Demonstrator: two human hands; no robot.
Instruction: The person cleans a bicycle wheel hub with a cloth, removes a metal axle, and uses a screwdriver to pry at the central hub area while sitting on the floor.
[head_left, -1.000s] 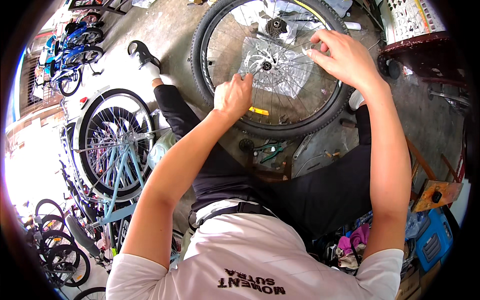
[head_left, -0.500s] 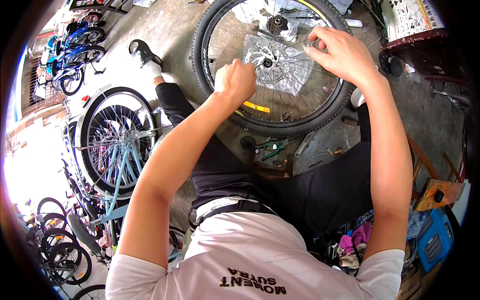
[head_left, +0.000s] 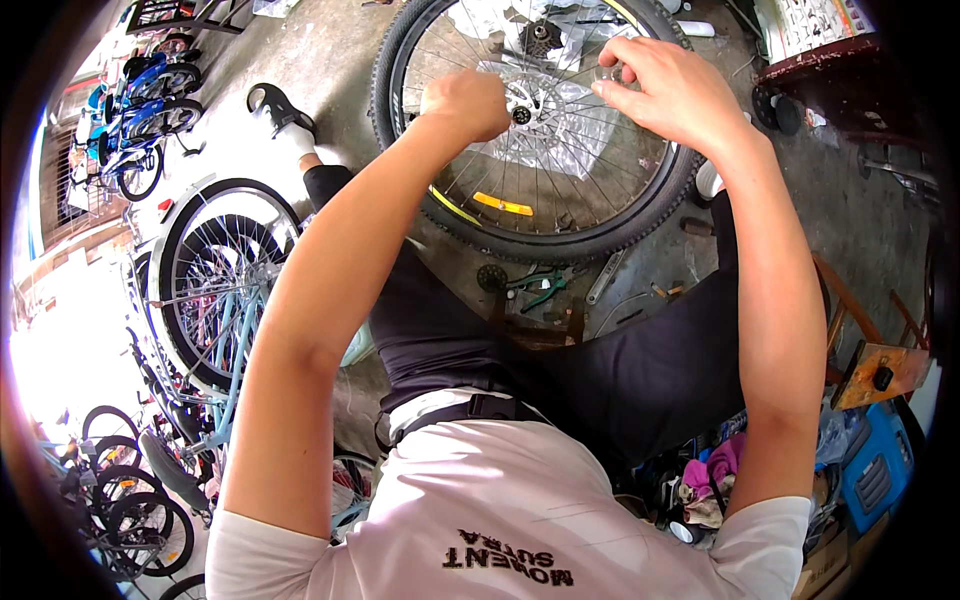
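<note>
A bicycle wheel with a black knobby tyre lies in front of me, its hub and brake disc facing up. My left hand is a closed fist over the spokes, just left of the hub and partly covering the disc. Whatever is inside that fist is hidden. Above the right part of the wheel is my right hand, fingers curled. Between its thumb and forefinger shows a small, see-through glint that I cannot identify. An orange reflector sits among the near spokes. Through the spokes appear clear plastic and a dark sprocket cluster.
Green-handled pliers and a metal wrench lie on the floor between my legs. A light-blue bicycle stands at left, with several bicycles behind. A dark red cabinet is far right, and a blue plastic case near right.
My left fist has moved forward, away from me, to the hub's far left side. The right hand keeps its curled pose and shifts slightly. The wheel has shifted slightly left in view.
</note>
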